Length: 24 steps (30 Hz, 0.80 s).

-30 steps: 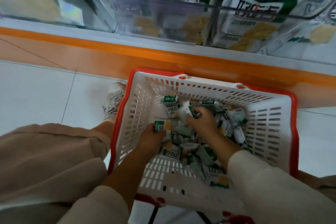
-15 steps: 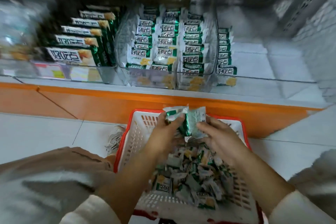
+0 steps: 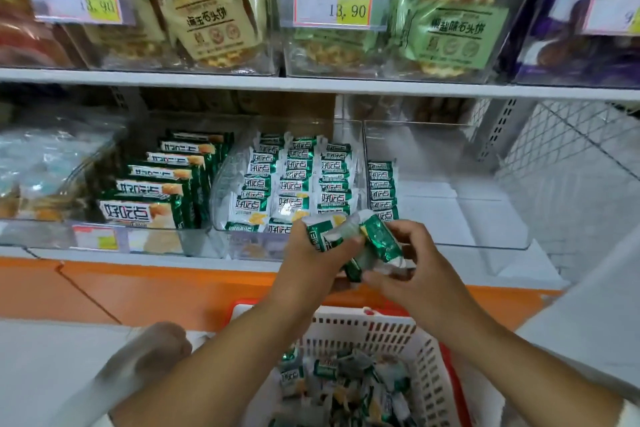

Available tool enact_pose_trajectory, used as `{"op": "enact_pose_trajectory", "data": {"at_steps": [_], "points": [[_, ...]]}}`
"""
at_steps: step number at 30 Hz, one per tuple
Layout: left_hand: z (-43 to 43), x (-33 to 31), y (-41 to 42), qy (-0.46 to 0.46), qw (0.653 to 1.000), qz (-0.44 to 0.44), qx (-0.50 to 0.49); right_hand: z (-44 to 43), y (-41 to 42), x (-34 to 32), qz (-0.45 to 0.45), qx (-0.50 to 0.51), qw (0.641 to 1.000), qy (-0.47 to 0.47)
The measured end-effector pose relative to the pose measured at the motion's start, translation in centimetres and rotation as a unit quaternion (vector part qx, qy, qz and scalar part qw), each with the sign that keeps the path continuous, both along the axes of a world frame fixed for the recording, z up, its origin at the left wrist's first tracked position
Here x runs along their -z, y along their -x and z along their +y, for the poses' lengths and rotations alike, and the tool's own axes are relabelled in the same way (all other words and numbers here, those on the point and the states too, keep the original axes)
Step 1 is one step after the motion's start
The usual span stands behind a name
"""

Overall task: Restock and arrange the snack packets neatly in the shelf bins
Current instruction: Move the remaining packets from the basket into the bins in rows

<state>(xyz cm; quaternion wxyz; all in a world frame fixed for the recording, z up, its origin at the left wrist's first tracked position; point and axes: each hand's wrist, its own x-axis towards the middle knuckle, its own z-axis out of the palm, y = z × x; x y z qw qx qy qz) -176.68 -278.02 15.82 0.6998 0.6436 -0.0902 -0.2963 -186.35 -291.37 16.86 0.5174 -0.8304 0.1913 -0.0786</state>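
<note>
Shop shelving (image 3: 138,75), lower tier: left hand (image 3: 313,253) and right hand (image 3: 419,277) both curl round a small bunch of green-and-white foil snack packets (image 3: 377,239), held just before the bins. Clear plastic middle bin (image 3: 249,244): three full rows marked 好吃点. Clear right-hand bin (image 3: 485,236): one row at its left wall, so restocking looks roughly half done, with many packets left in the white-and-red plastic basket (image 3: 346,321); upper price tags (image 3: 334,0) read 13.90.
</note>
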Motion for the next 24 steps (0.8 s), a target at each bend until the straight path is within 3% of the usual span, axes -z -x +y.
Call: {"op": "enact_pose_trajectory", "data": {"at_steps": [2,7,10,17,20,24], "points": [[-0.2,0.0,-0.8,0.000,1.000,0.008,-0.012,-1.2,-1.0,0.0,-0.002,0.035,0.999,-0.024],[-0.3,1.2,-3.3,0.000,0.998,0.033,-0.044,-3.7,-2.5,0.4,-0.010,0.067,0.959,-0.276],[-0.5,1.6,-4.2,0.004,0.998,0.033,-0.044,-4.6,-2.6,0.8,-0.032,0.053,0.937,-0.343],[-0.9,1.7,-5.4,0.004,0.999,0.028,-0.039,-7.4,-4.6,1.2,-0.059,0.108,0.962,-0.244],[-0.6,1.5,-6.5,0.007,0.997,0.019,-0.073,-9.8,-5.2,0.2,-0.071,0.119,0.981,-0.133],[-0.3,1.4,-7.3,-0.016,0.995,-0.012,-0.100,-11.4,-6.1,0.2,-0.022,0.107,0.994,-0.001]]}}
